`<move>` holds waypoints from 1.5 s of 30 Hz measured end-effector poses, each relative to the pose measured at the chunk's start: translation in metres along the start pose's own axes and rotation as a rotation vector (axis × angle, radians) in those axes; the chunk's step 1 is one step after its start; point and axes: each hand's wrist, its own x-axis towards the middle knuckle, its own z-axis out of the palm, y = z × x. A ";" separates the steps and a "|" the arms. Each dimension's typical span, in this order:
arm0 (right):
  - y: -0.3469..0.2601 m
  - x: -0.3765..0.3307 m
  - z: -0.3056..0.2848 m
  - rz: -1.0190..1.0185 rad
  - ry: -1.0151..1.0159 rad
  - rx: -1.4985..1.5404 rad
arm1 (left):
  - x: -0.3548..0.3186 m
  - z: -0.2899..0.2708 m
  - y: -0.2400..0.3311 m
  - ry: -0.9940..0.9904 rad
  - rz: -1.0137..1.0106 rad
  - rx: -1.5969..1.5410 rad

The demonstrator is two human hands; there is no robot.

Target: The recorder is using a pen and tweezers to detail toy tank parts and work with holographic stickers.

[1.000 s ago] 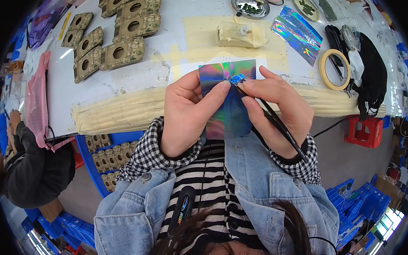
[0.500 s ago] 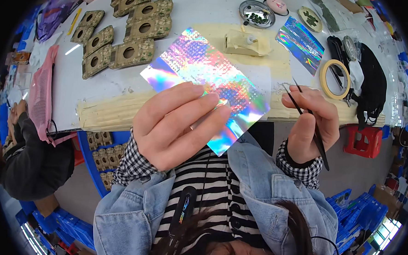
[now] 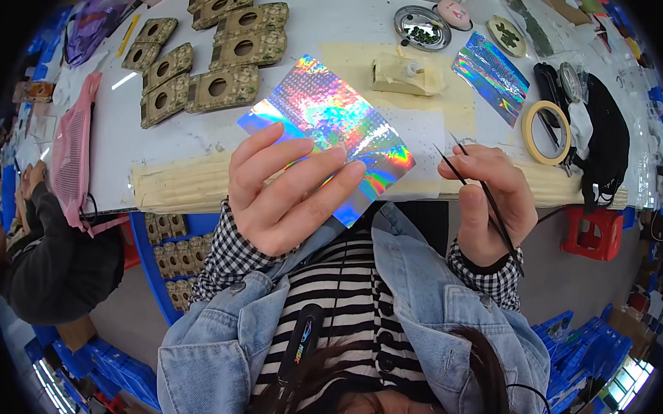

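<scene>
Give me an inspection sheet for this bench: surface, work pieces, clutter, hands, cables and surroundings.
Surface: white table, with a beige strip along its front edge.
Job's things: shiny sheet and black tweezers, both held off the table.
Clutter: tape roll, metal dish with green bits, and second shiny sheet at right; camouflage-patterned pieces with round holes at left.
Hands: left hand grips the sheet, fingers spread over it; right hand holds the tweezers, tips apart.
Cables: dark cord at lower right; where it ends is unclear.
Surroundings: red stool and blue crates at right; a co-worker's dark sleeve at left.
</scene>
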 end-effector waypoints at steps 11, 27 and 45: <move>-0.004 -0.003 0.005 0.105 0.075 0.049 | 0.003 0.010 0.002 0.187 -0.526 -0.880; -0.004 0.009 0.005 -0.051 -0.068 -0.436 | 0.020 0.039 0.023 -0.039 -1.443 -1.631; 0.004 0.009 0.014 -0.021 -0.104 -0.429 | 0.020 0.046 0.029 -0.030 -1.458 -1.657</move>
